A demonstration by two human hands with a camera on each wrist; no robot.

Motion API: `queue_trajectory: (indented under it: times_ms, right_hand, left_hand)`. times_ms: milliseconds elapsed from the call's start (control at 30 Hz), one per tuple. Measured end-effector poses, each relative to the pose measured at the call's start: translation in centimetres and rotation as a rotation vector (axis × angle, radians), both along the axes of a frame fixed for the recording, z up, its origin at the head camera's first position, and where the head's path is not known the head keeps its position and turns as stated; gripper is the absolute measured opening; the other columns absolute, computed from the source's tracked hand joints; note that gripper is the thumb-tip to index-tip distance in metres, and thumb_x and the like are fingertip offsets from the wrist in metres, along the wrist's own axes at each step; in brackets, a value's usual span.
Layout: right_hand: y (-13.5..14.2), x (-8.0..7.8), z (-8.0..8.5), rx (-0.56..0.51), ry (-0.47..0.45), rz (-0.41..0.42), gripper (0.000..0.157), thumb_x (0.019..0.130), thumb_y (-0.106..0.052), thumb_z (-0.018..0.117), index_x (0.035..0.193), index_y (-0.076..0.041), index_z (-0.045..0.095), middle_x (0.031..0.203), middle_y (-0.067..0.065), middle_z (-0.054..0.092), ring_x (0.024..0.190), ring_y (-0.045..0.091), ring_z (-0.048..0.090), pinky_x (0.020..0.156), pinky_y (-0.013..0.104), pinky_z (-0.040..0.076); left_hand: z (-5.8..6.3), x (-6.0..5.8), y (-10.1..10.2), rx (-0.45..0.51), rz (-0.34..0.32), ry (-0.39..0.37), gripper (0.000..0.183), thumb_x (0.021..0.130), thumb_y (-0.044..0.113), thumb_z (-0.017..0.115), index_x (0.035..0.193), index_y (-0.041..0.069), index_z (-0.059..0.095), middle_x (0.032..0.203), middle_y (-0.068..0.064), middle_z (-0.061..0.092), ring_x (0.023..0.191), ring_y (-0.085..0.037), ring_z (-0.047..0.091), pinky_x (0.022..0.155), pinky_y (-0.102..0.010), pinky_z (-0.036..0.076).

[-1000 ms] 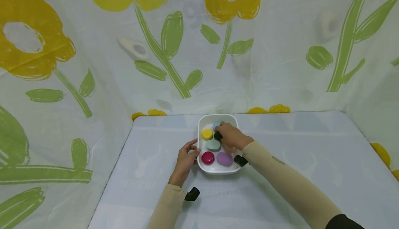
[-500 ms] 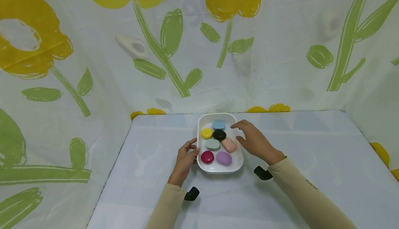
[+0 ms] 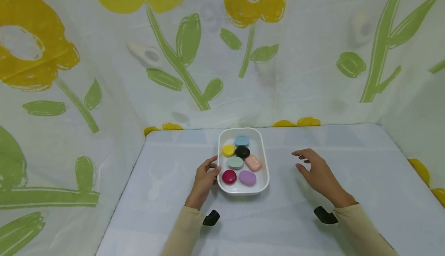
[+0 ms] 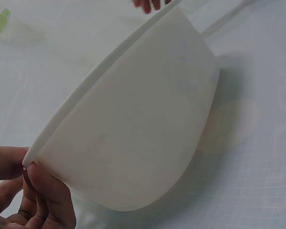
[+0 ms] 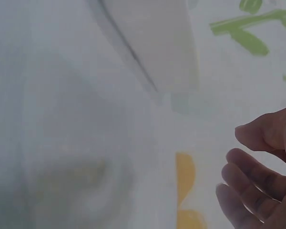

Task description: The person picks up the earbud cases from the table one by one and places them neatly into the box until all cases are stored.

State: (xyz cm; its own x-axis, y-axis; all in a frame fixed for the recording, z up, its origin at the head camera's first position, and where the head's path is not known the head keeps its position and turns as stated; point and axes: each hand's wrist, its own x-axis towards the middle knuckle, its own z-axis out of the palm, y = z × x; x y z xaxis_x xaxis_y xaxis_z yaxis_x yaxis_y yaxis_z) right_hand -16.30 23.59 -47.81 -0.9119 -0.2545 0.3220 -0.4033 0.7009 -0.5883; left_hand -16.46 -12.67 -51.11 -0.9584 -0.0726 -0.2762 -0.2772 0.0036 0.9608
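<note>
A white rounded tray (image 3: 243, 191) stands on the table, holding several smooth, rounded pieces that look like soap bars. Light blue (image 3: 242, 141) lies at the far end, with yellow (image 3: 228, 150) and black (image 3: 242, 152) pieces in front. A pale green piece (image 3: 235, 163) sits beside a pink bar (image 3: 253, 163); crimson (image 3: 229, 176) and purple (image 3: 247, 178) ones are nearest. My left hand (image 3: 204, 178) pinches the tray's rim (image 4: 81, 98) between thumb and finger at its left side. Off to the right, my right hand (image 3: 320, 173) hovers over the table, fingers loosely bent, holding nothing.
A pale table (image 3: 278, 225) spreads around the tray. Behind it and at both sides hangs a white cloth (image 3: 306, 74) with printed yellow flowers and green leaves. The table's far edge runs just behind the tray.
My right hand has left the far part of the tray and moved right, away from it, with its fingers loosened. The left hand keeps its hold on the rim.
</note>
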Motion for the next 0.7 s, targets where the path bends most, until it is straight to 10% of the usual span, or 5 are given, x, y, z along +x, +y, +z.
queue_trajectory:
  times_ms: [267,500,700]
  right_hand:
    - [3.0,1.2,-1.6,0.017,0.007,-0.070,0.044,0.090,0.013,0.074,0.132,0.004,0.064,0.124,0.023,0.066,0.107,0.042,0.065,0.087,0.057,0.055]
    - [4.5,1.7,-2.6,0.029,0.017,-0.108,0.043,0.088,0.012,0.077,0.129,0.003,0.066,0.120,0.021,0.067,0.105,0.040,0.066,0.083,0.026,0.054]
    - [4.9,2.1,-3.1,0.032,-0.023,-0.140,0.043,0.089,0.009,0.076,0.130,0.003,0.065,0.122,0.022,0.066,0.107,0.041,0.065,0.084,0.037,0.056]
  left_hand:
    - [-0.2,-0.1,-0.3,0.001,0.009,-0.008,0.048,0.105,0.006,0.063,0.153,0.006,0.054,0.116,-0.010,0.053,0.079,-0.017,0.058,0.061,-0.025,0.054]
    - [-0.3,0.0,-0.4,0.015,0.005,0.002,0.049,0.106,0.005,0.063,0.154,0.004,0.053,0.116,-0.010,0.054,0.082,-0.018,0.057,0.061,-0.026,0.054]
    - [-0.5,-0.1,-0.5,0.029,0.006,-0.028,0.049,0.106,0.006,0.063,0.153,0.007,0.054,0.117,-0.011,0.054,0.083,-0.018,0.057,0.064,-0.025,0.053]
